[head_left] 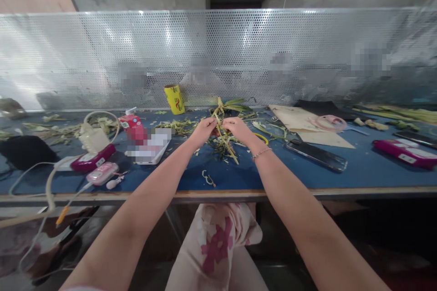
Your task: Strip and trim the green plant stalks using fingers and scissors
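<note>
Both my hands meet above the middle of a blue table (235,182). My left hand (205,128) is closed, its fingertips pinching a pale yellow-green plant stalk (228,144). My right hand (235,126) pinches the same stalk from the other side. The stalk slants down toward me between the hands. Under and around them lies a pile of stringy plant scraps (221,151), partly hidden by my fingers. Just beyond stands a leafy stalk (235,105) with long green leaves. A small curled pale scrap (209,178) lies nearer the table edge.
A perforated metal screen (235,45) runs along the back. On the left are a yellow can-like tube (175,99), a red carton (133,127), a white device (153,148) and cables. A black phone (317,154), cardboard (290,120) and a purple case (406,152) lie right.
</note>
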`<action>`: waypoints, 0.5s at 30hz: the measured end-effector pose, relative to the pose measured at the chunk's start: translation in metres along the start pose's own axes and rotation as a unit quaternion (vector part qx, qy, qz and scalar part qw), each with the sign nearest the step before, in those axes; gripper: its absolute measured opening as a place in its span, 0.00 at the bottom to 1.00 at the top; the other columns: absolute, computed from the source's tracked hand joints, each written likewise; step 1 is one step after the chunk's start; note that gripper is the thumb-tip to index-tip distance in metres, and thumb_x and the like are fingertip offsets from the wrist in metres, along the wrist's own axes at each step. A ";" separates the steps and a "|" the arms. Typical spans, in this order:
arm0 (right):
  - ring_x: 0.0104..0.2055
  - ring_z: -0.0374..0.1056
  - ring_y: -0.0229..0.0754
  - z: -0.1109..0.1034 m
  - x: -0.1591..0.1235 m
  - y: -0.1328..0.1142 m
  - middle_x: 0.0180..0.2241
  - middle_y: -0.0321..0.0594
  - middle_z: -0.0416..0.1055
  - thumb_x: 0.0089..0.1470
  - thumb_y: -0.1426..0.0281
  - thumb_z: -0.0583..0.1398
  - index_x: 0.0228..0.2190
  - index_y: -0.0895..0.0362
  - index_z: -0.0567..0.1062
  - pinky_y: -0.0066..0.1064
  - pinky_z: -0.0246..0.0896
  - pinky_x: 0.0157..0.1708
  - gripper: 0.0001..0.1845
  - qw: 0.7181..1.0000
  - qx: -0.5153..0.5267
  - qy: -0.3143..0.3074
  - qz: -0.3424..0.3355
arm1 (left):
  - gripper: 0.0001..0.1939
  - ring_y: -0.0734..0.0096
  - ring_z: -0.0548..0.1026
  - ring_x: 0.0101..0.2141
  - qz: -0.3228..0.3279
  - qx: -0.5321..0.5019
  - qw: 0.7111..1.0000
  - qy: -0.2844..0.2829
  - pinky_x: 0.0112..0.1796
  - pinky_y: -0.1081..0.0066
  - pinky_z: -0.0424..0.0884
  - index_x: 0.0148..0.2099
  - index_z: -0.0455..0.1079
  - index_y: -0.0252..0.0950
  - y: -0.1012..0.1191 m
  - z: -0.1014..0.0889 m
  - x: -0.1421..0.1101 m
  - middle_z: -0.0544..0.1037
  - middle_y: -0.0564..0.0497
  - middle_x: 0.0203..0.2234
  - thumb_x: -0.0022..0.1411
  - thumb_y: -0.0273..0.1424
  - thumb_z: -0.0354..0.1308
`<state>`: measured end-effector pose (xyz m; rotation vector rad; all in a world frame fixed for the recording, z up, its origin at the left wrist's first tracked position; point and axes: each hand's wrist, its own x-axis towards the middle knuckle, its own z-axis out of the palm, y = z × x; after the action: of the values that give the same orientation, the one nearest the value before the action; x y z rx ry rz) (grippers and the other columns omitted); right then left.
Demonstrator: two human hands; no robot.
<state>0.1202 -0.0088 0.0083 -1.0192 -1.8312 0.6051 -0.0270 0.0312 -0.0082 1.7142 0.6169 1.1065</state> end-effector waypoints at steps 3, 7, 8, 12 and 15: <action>0.20 0.45 0.32 0.000 0.000 -0.001 0.15 0.29 0.47 0.42 0.69 0.51 0.14 0.56 0.54 0.28 0.40 0.23 0.11 0.999 0.036 -0.005 0.003 | 0.12 0.80 0.65 0.20 0.002 0.009 1.000 -0.001 0.27 0.75 0.65 0.29 0.63 0.33 -0.002 -0.001 0.001 0.65 0.57 0.19 0.57 0.38 0.52; 0.20 0.45 0.32 0.000 0.000 0.000 0.15 0.29 0.47 0.43 0.68 0.51 0.14 0.56 0.54 0.28 0.41 0.23 0.12 1.000 0.022 -0.016 0.005 | 0.12 0.79 0.65 0.21 0.002 0.036 0.999 0.005 0.27 0.74 0.65 0.29 0.63 0.34 -0.002 0.000 0.001 0.64 0.57 0.19 0.57 0.38 0.51; 0.20 0.45 0.31 0.000 0.000 0.000 0.15 0.29 0.48 0.44 0.68 0.51 0.14 0.56 0.54 0.28 0.41 0.23 0.13 1.000 -0.002 -0.016 -0.002 | 0.12 0.79 0.65 0.21 0.002 0.046 0.999 0.009 0.27 0.74 0.65 0.29 0.63 0.34 -0.001 0.001 0.001 0.64 0.57 0.18 0.57 0.37 0.51; 0.20 0.48 0.31 0.002 0.000 0.005 0.15 0.29 0.51 0.45 0.67 0.52 0.14 0.57 0.57 0.27 0.43 0.23 0.13 0.997 -0.080 -0.002 -0.024 | 0.11 0.80 0.64 0.20 0.011 0.102 0.994 0.036 0.26 0.75 0.63 0.27 0.62 0.34 0.003 0.002 -0.002 0.64 0.57 0.17 0.57 0.35 0.51; 0.20 0.52 0.32 0.004 0.002 0.007 0.16 0.29 0.53 0.45 0.65 0.53 0.16 0.57 0.60 0.26 0.47 0.23 0.12 0.999 -0.047 0.003 0.002 | 0.10 0.80 0.63 0.20 0.025 0.122 0.991 0.048 0.25 0.76 0.62 0.27 0.64 0.33 0.005 0.000 -0.002 0.64 0.57 0.16 0.56 0.35 0.52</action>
<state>0.1195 -0.0032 0.0021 -1.0855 -1.8685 0.5213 -0.0283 0.0274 -0.0046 1.9007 0.8005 1.1939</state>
